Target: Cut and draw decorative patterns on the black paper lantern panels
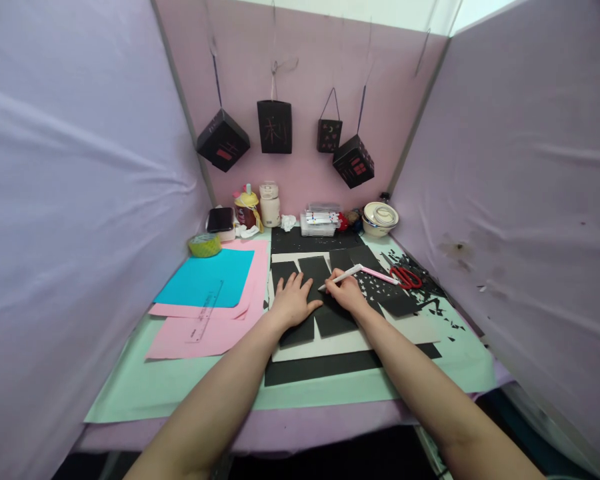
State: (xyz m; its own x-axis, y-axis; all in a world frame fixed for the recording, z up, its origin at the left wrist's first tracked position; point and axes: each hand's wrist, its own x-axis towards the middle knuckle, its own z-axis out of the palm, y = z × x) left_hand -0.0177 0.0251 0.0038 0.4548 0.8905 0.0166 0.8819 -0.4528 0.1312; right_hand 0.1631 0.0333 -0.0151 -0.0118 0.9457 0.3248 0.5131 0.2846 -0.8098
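My left hand (293,300) lies flat with fingers spread, pressing on black paper pieces (300,331). In my right hand (345,292) is a slim white pen (349,273), its tip touching or just above a black paper piece (314,270) between my hands. A white sheet (295,352) lies beneath the black pieces. To the right of my right hand is a black piece with small light star shapes (380,287). A thin pink-and-white tool (380,275) rests on it, close to red-handled scissors (407,277).
Black scraps (440,310) litter the right side. Blue paper (213,277), pink paper (175,340) and a clear ruler (207,313) lie left, near a tape roll (205,245). Cups, a pen box (319,227) and a bowl (380,220) line the back. Black paper lanterns (275,127) hang above.
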